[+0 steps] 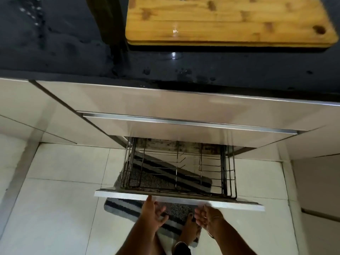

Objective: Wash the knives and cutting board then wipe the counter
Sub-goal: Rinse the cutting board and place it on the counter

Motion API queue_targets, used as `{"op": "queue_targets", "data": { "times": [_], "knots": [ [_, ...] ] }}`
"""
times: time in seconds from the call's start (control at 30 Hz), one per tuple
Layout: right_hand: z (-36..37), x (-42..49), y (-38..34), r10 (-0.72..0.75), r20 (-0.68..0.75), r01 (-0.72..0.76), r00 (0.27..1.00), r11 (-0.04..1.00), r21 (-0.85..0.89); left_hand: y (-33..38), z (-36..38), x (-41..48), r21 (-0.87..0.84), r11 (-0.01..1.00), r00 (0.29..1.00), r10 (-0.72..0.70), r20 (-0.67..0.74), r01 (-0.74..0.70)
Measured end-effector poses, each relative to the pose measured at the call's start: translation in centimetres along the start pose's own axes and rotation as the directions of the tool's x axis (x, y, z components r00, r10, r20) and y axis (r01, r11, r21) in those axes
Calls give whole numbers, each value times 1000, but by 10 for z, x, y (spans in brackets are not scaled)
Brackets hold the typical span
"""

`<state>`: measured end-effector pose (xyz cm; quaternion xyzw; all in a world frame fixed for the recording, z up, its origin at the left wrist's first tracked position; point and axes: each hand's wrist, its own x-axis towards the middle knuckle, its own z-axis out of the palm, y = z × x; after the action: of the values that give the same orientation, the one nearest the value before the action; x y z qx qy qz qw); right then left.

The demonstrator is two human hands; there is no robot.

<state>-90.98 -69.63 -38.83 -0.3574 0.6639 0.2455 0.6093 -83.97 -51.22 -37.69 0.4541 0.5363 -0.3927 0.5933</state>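
Under both grips spreads the pale tiled floor (55, 208), running out to either side of them. Far ahead of the grips, past the cupboards, lies the glossy black stone worktop (64, 43), with water drops (174, 55) scattered on it. Between the worktop and the grips stand the beige, glossy cabinet fronts (147, 100), with a long brushed-metal handle strip (184, 122) across the second drawer.

The rectangular, honey-coloured bamboo cutting board (220, 21) lies flat on the worktop, well ahead of the right grip and well apart from both. It has a round hole near its closest right corner.

Directly ahead of the grips, the lowest drawer stands pulled out. Its dark wire basket (176, 172) is open to view, and its white front panel (119, 195) runs across just ahead of the fingertips.

A grey rug with black stripes (128, 210) lies on the floor beneath the grips and shows through the basket wires.

The left grip (153, 215) is spread, its fingers straight and fanned, and one fingertip reaches the near edge of the white front panel. The right grip (207, 217) sits just beside it, fingers loosely bent and holding nothing, close under the same edge. Whether it touches the panel cannot be told.

Between and below the grips, a bare foot with dark-painted nails (189, 229) stands on the rug. A thin bangle (209, 232) circles the wrist behind the right grip.
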Motion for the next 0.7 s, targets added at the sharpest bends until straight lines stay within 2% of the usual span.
{"op": "queue_targets", "data": {
  "times": [0.1, 0.17, 0.23, 0.27, 0.3, 0.33, 0.37, 0.4, 0.43, 0.47, 0.5, 0.53, 0.57, 0.6, 0.63, 0.67, 0.7],
  "knots": [
    [-11, -26, 6, 130, 19, -120, 991, 957, -263, -8, -13, -22, 69, 995, 996, -60, -71, 65],
    [-10, -43, -1, 141, 15, -116, 990, 867, -485, -7, -10, -40, 170, 985, 993, -22, -115, 42],
    [-2, -66, -10, -6, 54, 40, 999, 757, -652, -2, 5, -67, 271, 955, 985, 146, -91, -116],
    [4, -81, -17, -139, 121, 184, 983, 676, -714, 4, 17, -88, 318, 921, 962, 262, -74, -226],
    [10, -97, -24, -284, 215, 344, 934, 565, -750, 10, 30, -107, 351, 864, 912, 406, -61, -361],
    [15, -114, -29, -418, 311, 494, 853, 458, -739, 17, 44, -131, 361, 763, 810, 586, -36, -536],
    [18, -142, -38, -557, 381, 636, 738, 388, -667, 26, 59, -162, 339, 601, 644, 765, 20, -724],
    [18, -171, -44, -685, 410, 751, 602, 313, -581, 36, 70, -192, 322, 402, 447, 891, 78, -857],
    [16, -207, -56, -804, 407, 848, 432, 210, -486, 48, 83, -227, 329, 178, 232, 964, 132, -927],
    [14, -241, -68, -880, 394, 906, 267, 90, -414, 62, 93, -254, 357, -16, 45, 986, 163, -934],
    [12, -271, -82, -926, 360, 928, 114, -31, -372, 80, 102, -278, 388, -157, -96, 980, 172, -908],
    [7, -302, -103, -951, 304, 920, -50, -162, -356, 100, 112, -304, 421, -245, -193, 968, 162, -873],
    [2, -322, -125, -956, 225, 888, -189, -264, -376, 121, 120, -322, 479, -284, -243, 959, 149, -831],
    [-4, -337, -153, -943, 141, 844, -303, -334, -421, 143, 131, -337, 552, -292, -261, 956, 137, -781],
    [-9, -346, -182, -928, 76, 795, -364, -352, -495, 167, 140, -345, 631, -256, -216, 966, 142, -732],
    [-13, -351, -213, -931, 26, 755, -364, -312, -576, 190, 149, -348, 702, -179, -105, 983, 148, -689],
    [-17, -356, -246, -950, -12, 719, -311, -227, -657, 212, 159, -354, 753, -94, 38, 987, 156, -651]
  ]
}}
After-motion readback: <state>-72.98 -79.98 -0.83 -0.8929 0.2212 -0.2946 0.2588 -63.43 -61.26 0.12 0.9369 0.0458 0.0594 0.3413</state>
